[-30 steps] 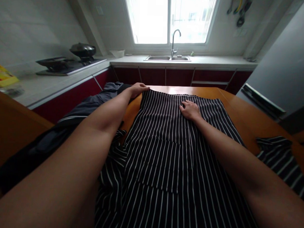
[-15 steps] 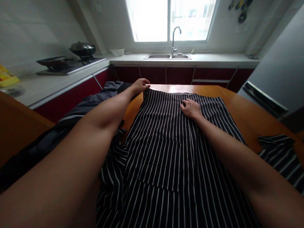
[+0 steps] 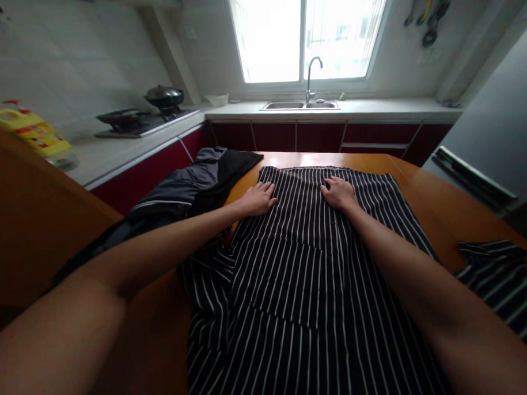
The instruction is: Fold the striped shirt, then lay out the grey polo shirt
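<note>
A black apron with white stripes lies spread flat on an orange wooden table, its far edge near the table's far side. My left hand rests flat on the apron's left edge, fingers stretched out. My right hand lies flat on the cloth near its far edge, fingers spread. Neither hand holds anything.
A dark grey and black garment lies heaped at the table's left. A striped strap trails off at the right. Beyond are a counter with a sink, a stove with a wok, a yellow oil bottle and a grey fridge.
My left hand has let go of the apron's far left corner and moved back and down to lie flat on its left edge. My right hand stays in place. The view tilted slightly.
</note>
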Demonstrator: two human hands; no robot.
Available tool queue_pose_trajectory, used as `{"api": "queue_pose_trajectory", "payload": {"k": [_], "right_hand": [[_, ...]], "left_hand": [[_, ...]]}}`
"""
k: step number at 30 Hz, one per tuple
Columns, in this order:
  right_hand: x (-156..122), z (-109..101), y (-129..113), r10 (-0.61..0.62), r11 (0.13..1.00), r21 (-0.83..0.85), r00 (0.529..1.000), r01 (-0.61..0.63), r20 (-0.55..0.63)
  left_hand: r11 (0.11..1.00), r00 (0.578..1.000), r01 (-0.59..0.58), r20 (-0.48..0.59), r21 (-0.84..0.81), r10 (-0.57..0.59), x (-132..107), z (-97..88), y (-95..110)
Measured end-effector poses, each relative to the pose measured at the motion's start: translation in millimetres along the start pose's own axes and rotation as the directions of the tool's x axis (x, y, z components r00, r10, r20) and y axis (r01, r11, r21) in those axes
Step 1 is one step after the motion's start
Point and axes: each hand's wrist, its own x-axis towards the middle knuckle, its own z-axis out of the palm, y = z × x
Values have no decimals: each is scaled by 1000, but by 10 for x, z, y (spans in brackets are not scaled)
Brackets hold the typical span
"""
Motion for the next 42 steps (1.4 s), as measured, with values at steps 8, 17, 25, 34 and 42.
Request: {"api": "queue_pose_trajectory", "payload": {"k": [8,17,25,34,42], "right_hand": [[42,47,39,-30,998,52,999,31,-29],[-127,-161,-38,-8,972,215,931,92,-365],[-1027,-521,-564,-203,966,133,970,220,-134],[-1981,-597,-339,-91,996,30,984,87,151],[-2738,-1000,312,-55,995,80,998,55,0]], "left_hand": [[947,938,156,259,281,-231,-1175,-758,-228],[972,917,-6,390,234,-88,-1867,-971,327],[964,928,68,338,259,-156,-2160,-1005,354],[946,858,168,432,277,-278,-2193,-1090,441],[970,936,241,273,-28,-224,-2319,-836,384]]}}
